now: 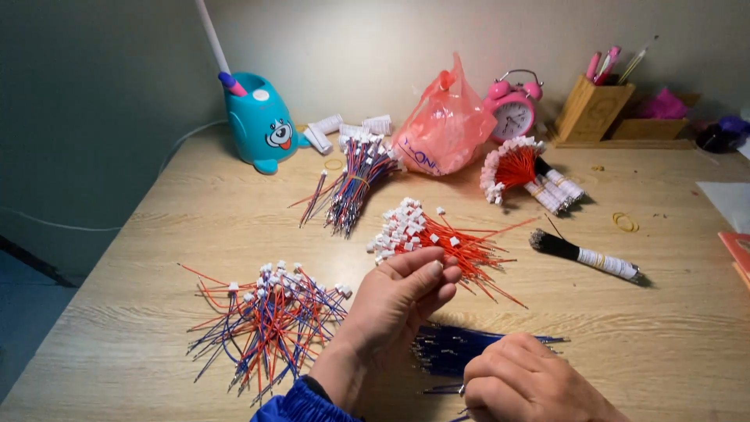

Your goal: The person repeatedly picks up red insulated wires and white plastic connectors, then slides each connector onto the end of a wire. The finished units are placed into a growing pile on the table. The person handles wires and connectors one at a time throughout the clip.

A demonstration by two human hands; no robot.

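Near the counter's [641, 312] front edge, the left hand [406, 293] pinches a white connector [451, 260] from the red-wire pile [437, 238], while the right hand [519, 383], closed, steadies loose blue wires [461, 348].

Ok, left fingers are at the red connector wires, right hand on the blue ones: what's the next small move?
Probably pinch one white connector from the red wire pile and lift it clear: the left hand has its fingertips at that pile's edge, while the right hand rests on the blue wire bundle.
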